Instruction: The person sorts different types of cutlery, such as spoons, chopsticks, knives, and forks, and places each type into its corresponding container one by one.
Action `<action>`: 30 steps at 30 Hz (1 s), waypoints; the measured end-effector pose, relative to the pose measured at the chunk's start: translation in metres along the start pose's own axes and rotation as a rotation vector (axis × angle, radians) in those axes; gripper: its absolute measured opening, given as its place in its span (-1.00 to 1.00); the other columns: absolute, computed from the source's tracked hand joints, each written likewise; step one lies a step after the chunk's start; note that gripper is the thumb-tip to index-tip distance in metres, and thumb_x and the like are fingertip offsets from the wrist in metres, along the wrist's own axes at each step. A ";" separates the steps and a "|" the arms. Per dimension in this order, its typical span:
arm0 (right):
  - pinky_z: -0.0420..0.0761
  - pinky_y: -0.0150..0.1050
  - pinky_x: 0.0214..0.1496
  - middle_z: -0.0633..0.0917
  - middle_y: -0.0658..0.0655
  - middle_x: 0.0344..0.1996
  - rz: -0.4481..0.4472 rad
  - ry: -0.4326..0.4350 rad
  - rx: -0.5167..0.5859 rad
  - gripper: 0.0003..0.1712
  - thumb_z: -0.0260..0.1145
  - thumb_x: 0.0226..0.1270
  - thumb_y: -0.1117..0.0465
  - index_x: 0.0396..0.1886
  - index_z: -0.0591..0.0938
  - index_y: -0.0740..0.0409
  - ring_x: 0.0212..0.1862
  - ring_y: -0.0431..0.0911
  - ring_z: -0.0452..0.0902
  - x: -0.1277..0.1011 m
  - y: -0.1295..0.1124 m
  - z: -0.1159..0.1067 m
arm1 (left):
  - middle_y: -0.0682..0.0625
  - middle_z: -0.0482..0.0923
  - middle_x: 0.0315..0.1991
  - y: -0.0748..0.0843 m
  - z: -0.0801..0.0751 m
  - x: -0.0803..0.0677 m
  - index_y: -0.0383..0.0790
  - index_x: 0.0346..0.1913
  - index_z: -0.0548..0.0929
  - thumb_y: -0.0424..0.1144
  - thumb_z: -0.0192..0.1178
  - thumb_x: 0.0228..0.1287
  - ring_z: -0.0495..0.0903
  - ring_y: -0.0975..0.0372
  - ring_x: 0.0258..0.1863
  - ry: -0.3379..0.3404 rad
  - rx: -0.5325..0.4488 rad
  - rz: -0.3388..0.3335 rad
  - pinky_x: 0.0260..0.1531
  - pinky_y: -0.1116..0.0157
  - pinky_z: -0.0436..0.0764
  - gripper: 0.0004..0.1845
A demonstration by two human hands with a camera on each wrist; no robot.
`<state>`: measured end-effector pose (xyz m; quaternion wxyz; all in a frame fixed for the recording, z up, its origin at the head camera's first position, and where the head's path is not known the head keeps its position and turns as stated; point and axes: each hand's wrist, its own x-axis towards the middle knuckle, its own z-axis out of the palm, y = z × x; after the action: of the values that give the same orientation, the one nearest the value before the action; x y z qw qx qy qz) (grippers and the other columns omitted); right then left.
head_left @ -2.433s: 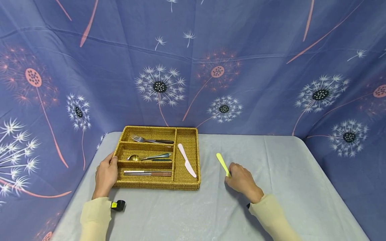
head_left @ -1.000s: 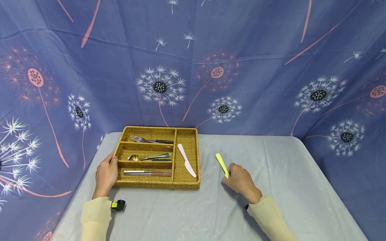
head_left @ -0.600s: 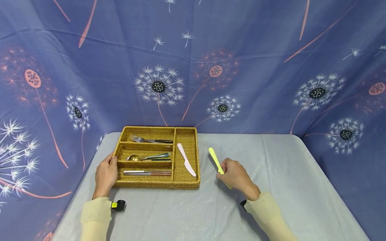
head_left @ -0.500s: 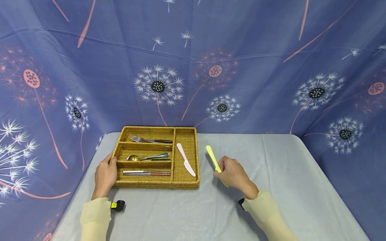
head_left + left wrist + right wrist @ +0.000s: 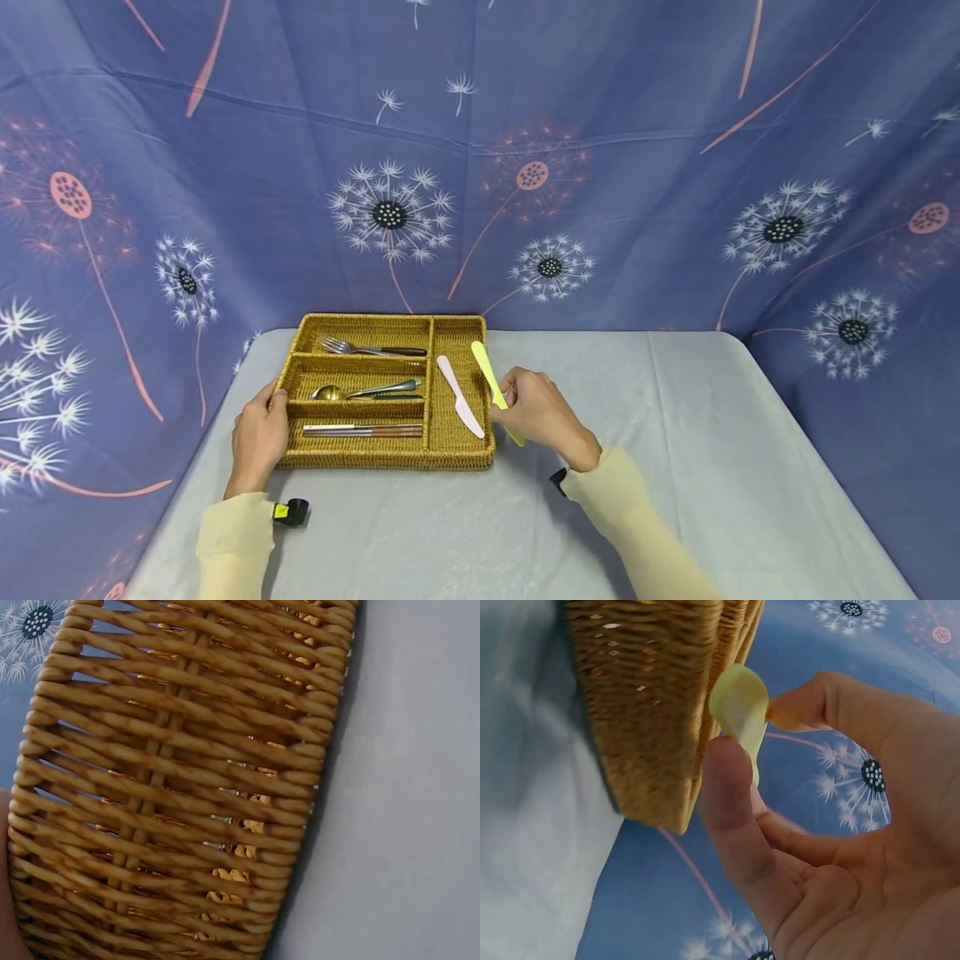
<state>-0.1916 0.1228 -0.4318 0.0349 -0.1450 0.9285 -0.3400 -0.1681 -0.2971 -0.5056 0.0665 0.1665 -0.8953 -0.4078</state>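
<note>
A woven wicker cutlery tray (image 5: 382,459) with compartments stands at the back left of the table. My left hand (image 5: 257,437) grips its left rim; the left wrist view is mostly filled by the woven wall, with a sliver of finger at the edge. Between thumb and fingers, my right hand (image 5: 543,412) pinches a yellow table knife (image 5: 483,364), handle end pointing away. The knife is tilted, overlapping the tray's right rim in the head view. In the tray's right compartment lies a pale pink knife (image 5: 460,398).
The tray's left compartments hold a fork (image 5: 341,345) with a dark handle, a gold spoon (image 5: 330,392) among other cutlery, and chopsticks (image 5: 360,431). A pale grey cloth (image 5: 712,467) covers the table. Behind hangs a blue dandelion-print curtain (image 5: 637,125).
My right hand has picked the yellow knife up off the table and carried it left to the tray's right rim. The left hand stays on the tray.
</note>
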 end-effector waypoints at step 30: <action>0.18 -0.30 -0.61 0.19 -0.07 -0.75 0.074 -0.081 -0.140 -0.40 0.65 0.25 0.22 -0.68 0.36 0.03 -0.68 -0.20 0.07 0.072 -0.037 0.034 | -0.40 0.30 0.57 0.001 -0.001 0.000 -0.22 0.68 0.28 0.05 -0.33 0.76 0.28 -0.44 0.49 0.011 -0.001 0.012 0.42 -0.42 0.26 -0.34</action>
<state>-0.2458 0.0535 -0.4316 0.0750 -0.1262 0.9525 -0.2666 -0.1681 -0.2971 -0.5042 0.0740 0.1632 -0.8958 -0.4067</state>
